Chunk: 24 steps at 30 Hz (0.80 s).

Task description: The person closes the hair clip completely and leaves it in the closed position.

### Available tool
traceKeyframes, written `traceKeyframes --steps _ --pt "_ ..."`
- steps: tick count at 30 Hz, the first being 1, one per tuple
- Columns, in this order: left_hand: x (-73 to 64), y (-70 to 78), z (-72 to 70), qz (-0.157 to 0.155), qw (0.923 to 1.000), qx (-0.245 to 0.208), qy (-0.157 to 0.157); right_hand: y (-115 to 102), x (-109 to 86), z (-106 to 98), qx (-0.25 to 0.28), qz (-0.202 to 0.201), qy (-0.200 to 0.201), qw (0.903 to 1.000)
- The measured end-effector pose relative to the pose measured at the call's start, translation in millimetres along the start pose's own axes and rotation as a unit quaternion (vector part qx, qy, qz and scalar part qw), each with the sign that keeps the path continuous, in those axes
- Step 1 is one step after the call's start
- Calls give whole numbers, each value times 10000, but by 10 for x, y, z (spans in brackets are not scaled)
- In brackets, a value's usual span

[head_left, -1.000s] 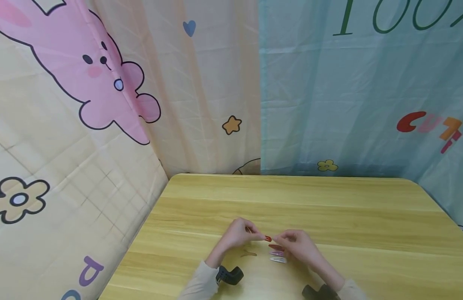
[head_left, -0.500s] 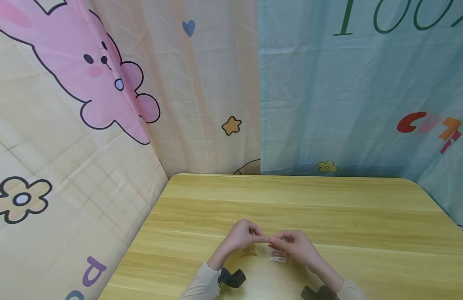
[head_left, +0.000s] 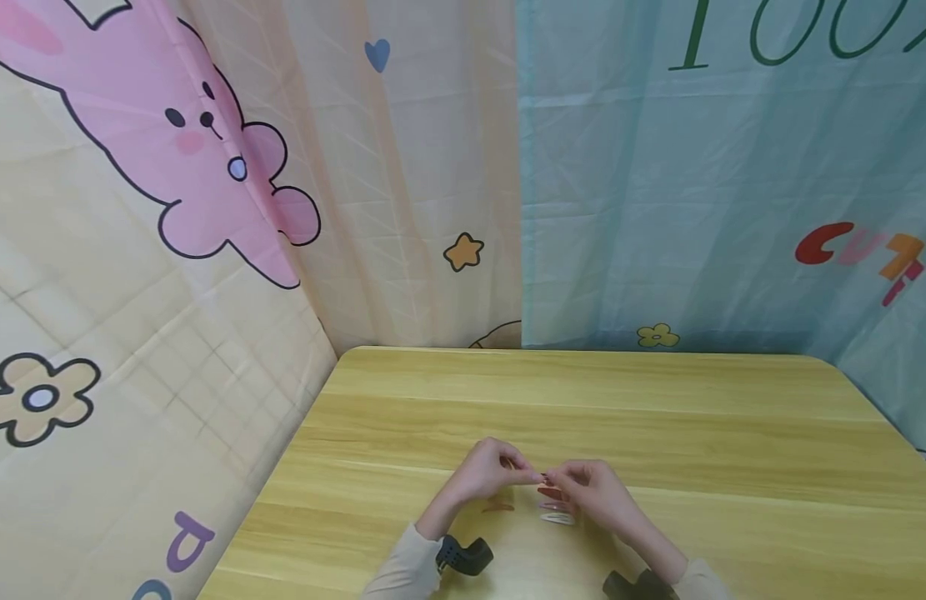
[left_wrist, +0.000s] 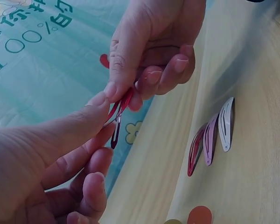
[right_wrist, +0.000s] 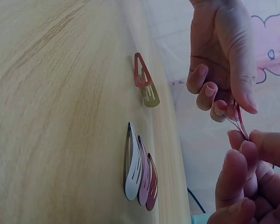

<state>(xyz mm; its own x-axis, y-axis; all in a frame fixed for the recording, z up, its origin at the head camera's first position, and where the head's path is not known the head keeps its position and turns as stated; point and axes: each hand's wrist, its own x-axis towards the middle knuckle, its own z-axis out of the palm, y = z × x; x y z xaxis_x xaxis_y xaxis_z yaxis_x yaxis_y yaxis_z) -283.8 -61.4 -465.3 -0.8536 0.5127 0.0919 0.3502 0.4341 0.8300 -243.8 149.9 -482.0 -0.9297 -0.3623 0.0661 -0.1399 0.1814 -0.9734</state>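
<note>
Between the fingertips of both hands is a red snap hair clip, held up off the table. Its narrow prong stands apart from the outer frame in both wrist views. My left hand pinches one end between thumb and fingers. At the other end, my right hand pinches it too, its fingertips covering part of the clip. Below the hands, a dark red clip, a pink clip and a white clip lie side by side on the wood.
An orange-red clip overlaps an olive-yellow clip on the table, left of the row. Printed curtains hang behind and beside the table. A black wrist camera sits on the left wrist.
My left hand has shifted slightly right, bringing the fingertips of both hands together at the red clip. Less of the clip shows between them in the head view. The clips on the table stay put.
</note>
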Motion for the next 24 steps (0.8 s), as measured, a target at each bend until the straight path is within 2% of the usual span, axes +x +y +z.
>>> traceKeyframes --steps 7,11,17,24 --pt "65 9 -14 -244 9992 -259 -196 -14 49 -71 -591 -143 233 9979" --pt "80 2 -29 -311 9988 -332 -191 -23 58 -90 -618 -138 277 9976" --pt "71 5 -61 -489 9970 -528 -280 24 75 -99 -43 -145 65 9999" --pt "84 0 -74 -370 9956 -669 -540 11 82 -95 585 -179 -170 9980"
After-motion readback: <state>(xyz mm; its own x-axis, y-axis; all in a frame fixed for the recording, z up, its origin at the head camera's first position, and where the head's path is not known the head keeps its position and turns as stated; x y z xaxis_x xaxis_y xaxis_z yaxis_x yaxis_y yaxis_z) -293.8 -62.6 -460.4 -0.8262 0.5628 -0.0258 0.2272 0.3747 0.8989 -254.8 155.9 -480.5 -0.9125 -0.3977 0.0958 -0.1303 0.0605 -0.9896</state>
